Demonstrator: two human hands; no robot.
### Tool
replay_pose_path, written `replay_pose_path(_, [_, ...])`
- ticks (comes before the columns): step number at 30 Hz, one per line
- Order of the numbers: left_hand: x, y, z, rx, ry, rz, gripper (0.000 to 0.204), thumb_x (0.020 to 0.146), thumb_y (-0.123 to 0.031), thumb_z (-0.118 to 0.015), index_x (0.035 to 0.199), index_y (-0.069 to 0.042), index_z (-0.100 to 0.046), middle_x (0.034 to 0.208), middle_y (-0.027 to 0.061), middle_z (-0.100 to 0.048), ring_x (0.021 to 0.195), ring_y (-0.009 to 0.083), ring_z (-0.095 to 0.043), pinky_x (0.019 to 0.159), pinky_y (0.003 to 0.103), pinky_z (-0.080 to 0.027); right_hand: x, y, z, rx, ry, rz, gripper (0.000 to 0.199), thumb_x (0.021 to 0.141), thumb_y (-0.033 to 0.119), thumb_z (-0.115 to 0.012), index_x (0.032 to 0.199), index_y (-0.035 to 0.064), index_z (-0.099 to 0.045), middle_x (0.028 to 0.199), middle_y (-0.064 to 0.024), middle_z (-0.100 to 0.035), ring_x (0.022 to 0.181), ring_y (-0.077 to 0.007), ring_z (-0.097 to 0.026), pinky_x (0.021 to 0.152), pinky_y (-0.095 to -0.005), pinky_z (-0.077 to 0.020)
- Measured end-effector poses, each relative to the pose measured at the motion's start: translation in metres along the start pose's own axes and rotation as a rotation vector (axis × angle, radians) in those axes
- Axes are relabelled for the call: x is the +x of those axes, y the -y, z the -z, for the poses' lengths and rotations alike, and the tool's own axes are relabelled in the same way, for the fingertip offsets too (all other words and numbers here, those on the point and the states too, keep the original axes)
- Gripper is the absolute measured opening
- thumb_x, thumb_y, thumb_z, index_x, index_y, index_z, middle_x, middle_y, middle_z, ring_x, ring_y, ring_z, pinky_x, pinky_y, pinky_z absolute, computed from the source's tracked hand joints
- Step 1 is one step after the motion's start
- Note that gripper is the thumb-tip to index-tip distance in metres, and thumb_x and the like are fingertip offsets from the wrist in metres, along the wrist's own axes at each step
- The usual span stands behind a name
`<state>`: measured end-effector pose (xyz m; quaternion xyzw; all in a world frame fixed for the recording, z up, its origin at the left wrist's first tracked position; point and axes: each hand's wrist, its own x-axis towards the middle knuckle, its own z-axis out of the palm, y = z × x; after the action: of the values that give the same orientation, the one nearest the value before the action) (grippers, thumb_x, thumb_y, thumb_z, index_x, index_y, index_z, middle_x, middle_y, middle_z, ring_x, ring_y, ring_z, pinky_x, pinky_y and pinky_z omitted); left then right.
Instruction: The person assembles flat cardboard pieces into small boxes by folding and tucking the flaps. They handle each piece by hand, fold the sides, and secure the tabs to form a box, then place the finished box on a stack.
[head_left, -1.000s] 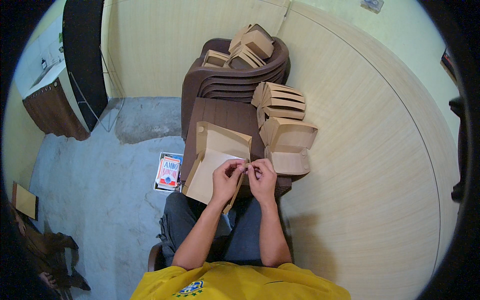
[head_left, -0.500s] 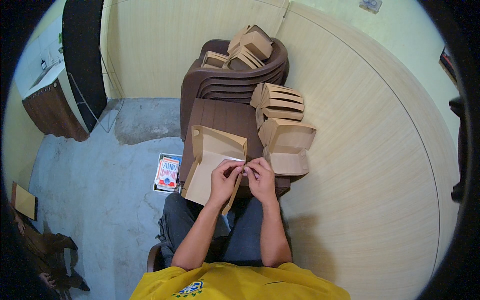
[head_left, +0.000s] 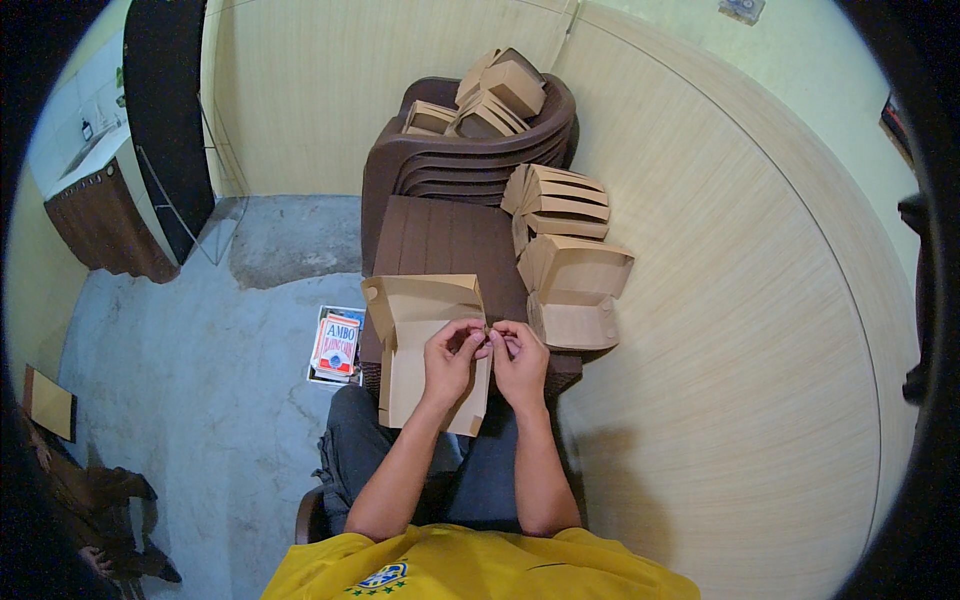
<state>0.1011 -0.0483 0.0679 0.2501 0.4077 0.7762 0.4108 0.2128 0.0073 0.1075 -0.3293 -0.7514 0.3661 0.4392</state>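
An open brown cardboard box [head_left: 404, 365] lies before me, partly on the brown slatted surface and partly over my lap. Its lid part tilts up at the far side. My left hand [head_left: 450, 365] reaches across the box and pinches its right side, near the corner where lid and base meet. Close beside it, my right hand [head_left: 520, 365] pinches the same corner from outside. Both sets of fingertips nearly touch, and they hide the folded flap between them. To the right sits another open cardboard box [head_left: 575, 300], with several nested boxes [head_left: 568, 205] behind it.
Stacked brown plastic chairs [head_left: 385, 170] stand at the far end, with more folded cardboard boxes [head_left: 505, 90] on top. A wood-panelled wall [head_left: 720, 300] closes the right side. On the floor at left is a small container with a red-and-white pack [head_left: 336, 342].
The cardboard box has turned and now lies squarer to me, its far edge shifted nearer and left. Both hands keep pinching the right corner.
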Motion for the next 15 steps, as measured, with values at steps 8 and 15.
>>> replay_pose_path(8, [-0.002, 0.0, 0.0, 0.188, 0.002, -0.162, 0.015, 0.108, 0.001, -0.06, 0.121, 0.001, -0.067, 0.113, 0.0079, -0.067, 0.101, 0.0156, -0.069, 0.082, 0.032, -0.067, 0.006, -0.013, 0.01, 0.182, 0.185, -0.058, 0.014, 0.1, -0.009, -0.064, 0.111, -0.0078, -0.073, 0.121, -0.0115, -0.057, 0.107, -0.0209, -0.069, 0.093, -0.0317, -0.0611])
replay_pose_path(15, [0.005, -0.01, -0.006, 0.183, -0.117, -0.129, 0.012, 0.105, 0.002, -0.063, 0.117, 0.0, -0.063, 0.109, 0.0067, -0.066, 0.098, 0.015, -0.068, 0.077, 0.03, -0.065, -0.008, -0.001, 0.008, 0.247, 0.164, 0.123, 0.028, 0.106, 0.005, -0.057, 0.123, -0.0094, -0.073, 0.124, -0.0158, -0.058, 0.11, -0.0251, -0.068, 0.095, -0.036, -0.0622])
